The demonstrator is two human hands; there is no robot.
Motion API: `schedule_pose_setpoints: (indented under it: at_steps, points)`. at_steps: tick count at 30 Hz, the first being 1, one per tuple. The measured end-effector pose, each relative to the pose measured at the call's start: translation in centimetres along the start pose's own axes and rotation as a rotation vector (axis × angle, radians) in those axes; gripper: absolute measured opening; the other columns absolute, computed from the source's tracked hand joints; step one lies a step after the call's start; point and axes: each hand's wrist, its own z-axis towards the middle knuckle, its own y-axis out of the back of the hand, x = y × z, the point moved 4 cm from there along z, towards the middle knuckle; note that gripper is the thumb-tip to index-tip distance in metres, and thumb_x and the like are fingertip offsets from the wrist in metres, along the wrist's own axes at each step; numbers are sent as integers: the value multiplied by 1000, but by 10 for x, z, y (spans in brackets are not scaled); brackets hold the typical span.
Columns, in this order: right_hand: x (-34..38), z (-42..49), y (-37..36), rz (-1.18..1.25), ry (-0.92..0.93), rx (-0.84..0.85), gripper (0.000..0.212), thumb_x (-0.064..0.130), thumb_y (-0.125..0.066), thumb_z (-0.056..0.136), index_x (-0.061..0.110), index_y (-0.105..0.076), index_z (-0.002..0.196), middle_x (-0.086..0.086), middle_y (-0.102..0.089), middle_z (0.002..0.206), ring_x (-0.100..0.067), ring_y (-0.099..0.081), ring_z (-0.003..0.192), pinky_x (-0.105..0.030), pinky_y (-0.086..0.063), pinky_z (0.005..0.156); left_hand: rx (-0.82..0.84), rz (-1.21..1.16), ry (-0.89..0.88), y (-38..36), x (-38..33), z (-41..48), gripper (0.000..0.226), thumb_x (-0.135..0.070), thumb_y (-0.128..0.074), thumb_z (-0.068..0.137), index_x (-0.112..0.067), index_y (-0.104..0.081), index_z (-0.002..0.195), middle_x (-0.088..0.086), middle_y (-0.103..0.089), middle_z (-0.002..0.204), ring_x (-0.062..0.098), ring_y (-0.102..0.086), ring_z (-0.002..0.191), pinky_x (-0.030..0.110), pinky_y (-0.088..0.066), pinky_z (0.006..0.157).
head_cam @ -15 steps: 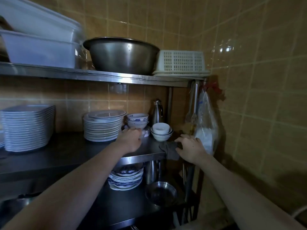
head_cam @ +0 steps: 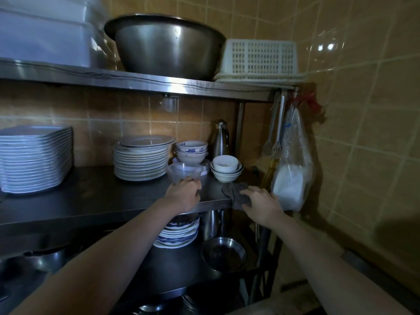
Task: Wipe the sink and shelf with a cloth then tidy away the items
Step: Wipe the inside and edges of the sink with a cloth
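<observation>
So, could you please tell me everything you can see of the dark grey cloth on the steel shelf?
The dark grey cloth looks like soft, crumpled fabric. It lies on the front right corner of the middle stainless steel shelf, with one part hanging over the front edge. The right hand presses on it with fairly straight fingers.

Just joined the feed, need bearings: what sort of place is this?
Likely a restaurant kitchen's dish storage: steel shelves, tall plate stacks, a big metal basin, tiled wall.
</observation>
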Motion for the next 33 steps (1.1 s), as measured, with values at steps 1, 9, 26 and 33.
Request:
schedule_pose_setpoints:
  at_steps: [1, 9, 26, 33]
  points:
    - [-1, 5, -5, 5, -1, 6, 45, 28, -48, 91, 30, -43, 136, 1, -40, 144, -25, -37, 133, -45, -26, 110, 7, -5, 3, -4, 1, 4, 29, -24, -46, 89, -22, -51, 118, 5, -47, 133, 27, -45, 122, 42, -35, 98]
    - [-22, 48, -43, -2, -76, 11, 45, 27, -51, 91, 31, -43, 135, 1, -41, 144, -25, -38, 132, -46, -30, 109, 38, -18, -34, -52, 25, 52, 32, -25, -46, 90, -21, -47, 122, 6, -48, 131, 29, -45, 121, 43, -36, 95]
    - [-43, 162, -117, -9, -218, 107, 46, 31, -45, 93, 33, -38, 138, -2, -28, 152, -33, -28, 137, -50, -25, 110, 133, -81, -134, -127, 60, 178, 28, -26, -46, 89, -22, -48, 116, 7, -52, 126, 30, -51, 114, 41, -40, 91]
    - [-51, 196, -143, -7, -290, 146, 55, 37, -48, 92, 34, -27, 143, -2, -28, 152, -34, -26, 139, -53, -24, 110, 177, -96, -174, -157, 66, 198, 32, -26, -45, 90, -20, -45, 121, 9, -50, 128, 32, -52, 115, 42, -41, 93]
